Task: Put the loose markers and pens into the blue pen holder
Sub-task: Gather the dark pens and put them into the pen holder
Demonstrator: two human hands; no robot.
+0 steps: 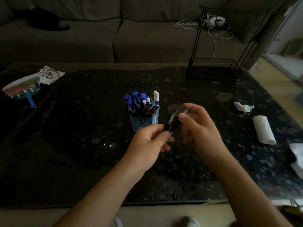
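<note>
The blue pen holder [139,123] stands upright in the middle of the dark table, packed with several blue, black and white markers and pens. Just to its right, above the table, my left hand [147,141] grips the lower end of two black pens [171,122] held side by side. My right hand [198,126] pinches their upper ends between thumb and fingers. The pens tilt up and to the right, close to the holder's rim but apart from it.
A black wire rack [213,69] stands at the table's back right. A rolled white cloth [264,130], crumpled tissue with thread [242,107] and white paper [296,154] lie on the right. A hand fan with a blue handle [23,89] and a printed sheet [49,74] lie at left.
</note>
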